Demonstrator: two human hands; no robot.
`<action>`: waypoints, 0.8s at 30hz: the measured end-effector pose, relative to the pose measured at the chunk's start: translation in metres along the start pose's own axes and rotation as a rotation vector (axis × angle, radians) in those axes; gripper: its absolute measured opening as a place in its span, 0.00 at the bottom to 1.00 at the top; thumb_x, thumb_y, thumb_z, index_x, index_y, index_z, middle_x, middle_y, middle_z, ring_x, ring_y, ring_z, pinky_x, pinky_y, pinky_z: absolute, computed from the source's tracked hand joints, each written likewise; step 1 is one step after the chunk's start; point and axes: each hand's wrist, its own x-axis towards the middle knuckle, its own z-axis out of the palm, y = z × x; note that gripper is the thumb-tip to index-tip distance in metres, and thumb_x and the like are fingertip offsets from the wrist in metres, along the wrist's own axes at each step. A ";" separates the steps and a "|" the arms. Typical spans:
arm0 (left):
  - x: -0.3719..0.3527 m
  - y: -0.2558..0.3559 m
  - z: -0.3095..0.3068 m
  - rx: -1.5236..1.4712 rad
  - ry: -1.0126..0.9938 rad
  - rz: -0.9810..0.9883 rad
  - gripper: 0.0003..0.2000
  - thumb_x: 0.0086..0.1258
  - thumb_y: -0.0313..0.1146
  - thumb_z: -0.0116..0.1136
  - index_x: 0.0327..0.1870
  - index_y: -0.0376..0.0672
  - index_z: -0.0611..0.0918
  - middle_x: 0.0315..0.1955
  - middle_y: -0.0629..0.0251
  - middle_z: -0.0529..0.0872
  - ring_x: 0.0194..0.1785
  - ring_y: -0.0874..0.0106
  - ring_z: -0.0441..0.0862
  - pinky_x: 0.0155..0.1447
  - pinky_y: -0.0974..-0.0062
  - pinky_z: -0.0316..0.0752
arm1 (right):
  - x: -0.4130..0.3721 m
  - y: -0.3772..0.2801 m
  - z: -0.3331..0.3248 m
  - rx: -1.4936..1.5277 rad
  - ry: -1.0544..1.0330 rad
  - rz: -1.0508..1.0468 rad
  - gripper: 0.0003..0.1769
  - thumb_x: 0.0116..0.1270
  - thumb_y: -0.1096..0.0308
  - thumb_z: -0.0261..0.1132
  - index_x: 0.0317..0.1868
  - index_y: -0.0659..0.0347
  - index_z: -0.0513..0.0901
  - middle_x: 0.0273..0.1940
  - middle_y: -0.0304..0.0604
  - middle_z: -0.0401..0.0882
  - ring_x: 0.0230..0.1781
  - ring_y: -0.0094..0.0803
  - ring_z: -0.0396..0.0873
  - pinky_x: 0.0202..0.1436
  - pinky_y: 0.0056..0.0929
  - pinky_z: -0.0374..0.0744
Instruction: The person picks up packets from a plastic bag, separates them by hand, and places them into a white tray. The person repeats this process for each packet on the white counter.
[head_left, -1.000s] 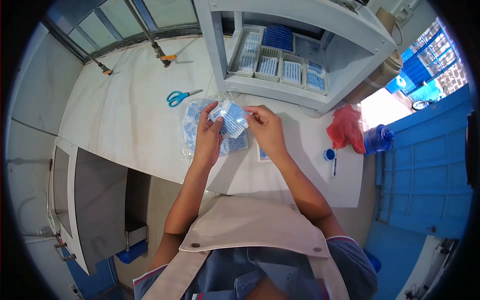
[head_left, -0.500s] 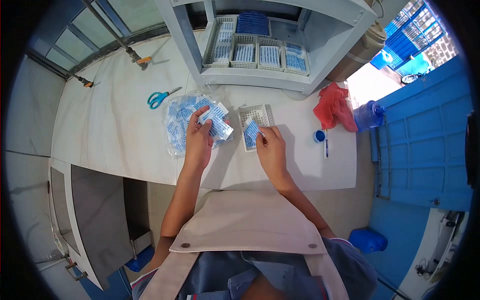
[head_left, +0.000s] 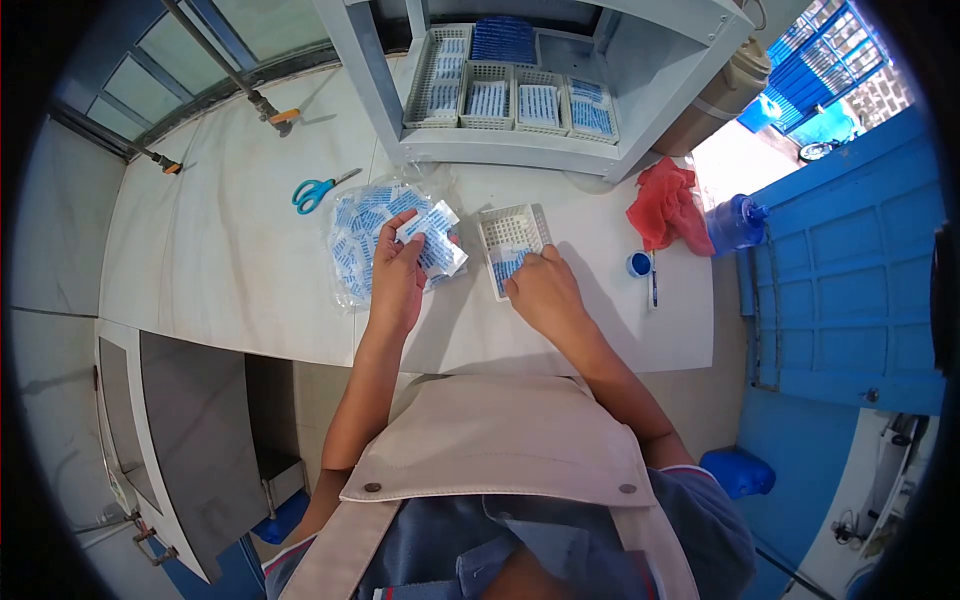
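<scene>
Between the thumb and fingers of my left hand (head_left: pixel 399 272) are several small white sachets (head_left: pixel 440 254) with blue print, fanned out. They are above a clear plastic bag (head_left: pixel 352 240) full of similar sachets. My right hand (head_left: pixel 549 292) reaches into the near end of a small white plastic basket (head_left: pixel 510 222), its fingers bent down and closed on a blue-printed sachet (head_left: pixel 506 262). My fingers partly hide that sachet and the basket's near right corner. The basket's far end shows its bare perforated bottom.
Teal-handled scissors (head_left: pixel 314 194) lie left of the bag. A shelf unit (head_left: pixel 520 152) behind holds several baskets of sachets (head_left: pixel 540 108). To the right are a red cloth (head_left: pixel 662 205), a small blue-filled cup (head_left: pixel 638 264), a pen-like stick (head_left: pixel 653 284) and a blue water bottle (head_left: pixel 737 226).
My right hand has lowered a sachet into the basket and turned its knuckles over the rim. My left hand stays nearly in place with its sachets.
</scene>
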 end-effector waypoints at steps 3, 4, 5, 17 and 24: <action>0.000 -0.002 0.006 -0.033 -0.037 -0.043 0.14 0.70 0.20 0.44 0.56 0.35 0.64 0.42 0.52 0.80 0.47 0.63 0.83 0.49 0.69 0.80 | 0.000 0.003 -0.014 0.181 0.121 0.031 0.11 0.58 0.68 0.62 0.28 0.71 0.83 0.35 0.51 0.80 0.35 0.47 0.76 0.44 0.42 0.76; 0.001 -0.002 0.009 -0.033 -0.039 -0.042 0.14 0.70 0.20 0.44 0.56 0.35 0.64 0.42 0.52 0.80 0.47 0.63 0.83 0.49 0.69 0.80 | 0.003 0.003 -0.023 0.180 0.122 0.031 0.11 0.58 0.68 0.62 0.28 0.71 0.83 0.35 0.51 0.80 0.35 0.47 0.76 0.44 0.42 0.76; 0.001 -0.002 0.012 -0.028 -0.068 -0.075 0.14 0.70 0.21 0.44 0.55 0.35 0.64 0.42 0.52 0.80 0.47 0.62 0.83 0.50 0.69 0.80 | 0.008 0.004 -0.032 0.396 0.151 0.096 0.10 0.60 0.68 0.63 0.32 0.70 0.83 0.35 0.47 0.80 0.34 0.40 0.76 0.43 0.34 0.76; 0.008 -0.018 0.034 0.028 -0.116 -0.177 0.08 0.73 0.29 0.47 0.49 0.39 0.73 0.38 0.67 0.82 0.38 0.77 0.82 0.45 0.78 0.77 | 0.033 0.009 -0.023 1.278 0.382 0.209 0.07 0.66 0.78 0.59 0.44 0.68 0.76 0.36 0.40 0.79 0.34 0.21 0.78 0.40 0.19 0.77; 0.011 -0.007 0.039 0.055 -0.059 -0.152 0.07 0.73 0.28 0.46 0.46 0.37 0.73 0.38 0.63 0.82 0.38 0.75 0.82 0.45 0.76 0.77 | 0.033 -0.003 -0.035 1.374 0.484 0.223 0.04 0.67 0.80 0.55 0.41 0.69 0.74 0.36 0.40 0.77 0.35 0.23 0.80 0.41 0.20 0.81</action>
